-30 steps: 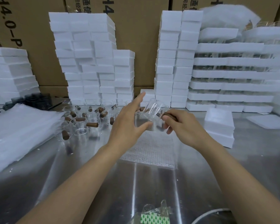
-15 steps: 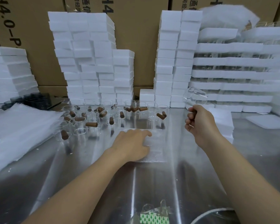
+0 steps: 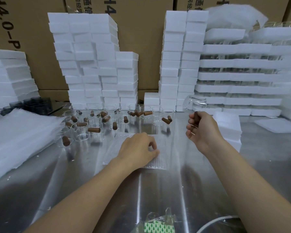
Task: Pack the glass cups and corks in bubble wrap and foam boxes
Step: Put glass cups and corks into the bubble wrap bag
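Cork (image 3: 196, 116) + clear cup (image 3: 194, 103), R hand (image 3: 202, 132).

a wall of big brown cardboard cartons (image 3: 141, 31) closes off the back. they are stacked at least two high, with a horizontal seam showing low down, and bold black numerals and characters are printed across the upper ones. in front lies a wide, shiny stainless-steel table (image 3: 91, 190) – its top fills the whole foreground. pale streaks of light run down the metal toward the near edge, with dim, blurred reflections between them.
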`<state>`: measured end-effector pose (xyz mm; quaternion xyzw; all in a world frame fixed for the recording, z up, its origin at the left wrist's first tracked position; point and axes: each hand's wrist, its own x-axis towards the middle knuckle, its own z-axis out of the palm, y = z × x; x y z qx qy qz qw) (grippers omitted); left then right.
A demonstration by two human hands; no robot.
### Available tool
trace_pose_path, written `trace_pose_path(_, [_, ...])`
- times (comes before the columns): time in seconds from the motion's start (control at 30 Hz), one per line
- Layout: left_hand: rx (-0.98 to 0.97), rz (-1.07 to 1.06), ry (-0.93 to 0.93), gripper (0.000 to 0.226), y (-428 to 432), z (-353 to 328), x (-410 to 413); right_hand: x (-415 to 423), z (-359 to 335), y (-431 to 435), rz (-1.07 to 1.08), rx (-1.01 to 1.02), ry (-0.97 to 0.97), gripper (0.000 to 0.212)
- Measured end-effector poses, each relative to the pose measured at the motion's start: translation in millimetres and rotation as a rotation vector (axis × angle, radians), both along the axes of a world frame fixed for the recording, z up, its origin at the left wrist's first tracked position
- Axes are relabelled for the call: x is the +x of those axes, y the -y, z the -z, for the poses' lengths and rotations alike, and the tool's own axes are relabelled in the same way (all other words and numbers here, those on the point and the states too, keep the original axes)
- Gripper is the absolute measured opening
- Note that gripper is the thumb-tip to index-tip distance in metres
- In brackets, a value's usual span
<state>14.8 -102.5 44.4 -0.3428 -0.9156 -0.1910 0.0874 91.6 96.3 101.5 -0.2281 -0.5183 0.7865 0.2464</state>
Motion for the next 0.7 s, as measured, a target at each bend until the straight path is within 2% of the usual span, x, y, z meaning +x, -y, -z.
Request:
trace_pose_path(0.17, [0.024, -0.004, -0.010, 0.010, -0.7, 3.0, -3.1, 1.4, 1.8, 1.9, -0.071, -0.008, 0.018, 0.024])
trace_pose_path(0.3, [0.008, -0.007, -0.027, 0.011, 0.1, 4.2, -4.8, 1.2, 2.3, 3.7, -0.120, 0.012, 0.044, 0.021])
trace_pose_path(0.4, [0.019, -0.018, -0.018, 0.019, -0.2, 5.7, -6.6, 1.6, 2.9, 6.9, -0.153, 0.047, 0.071, 0.021])
trace_pose_path(0.57, [0.022, -0.044, -0.018, 0.047, -3.4, 8.2, -6.1, 4.0, 2.0, 13.5, -0.212, 0.044, 0.075, 0.022])
trace_pose_path(0.7, [0.009, -0.061, -0.016, 0.038, -5.0, 8.3, -6.8, 5.3, 1.1, 14.9, -0.218, 0.034, 0.079, 0.022])
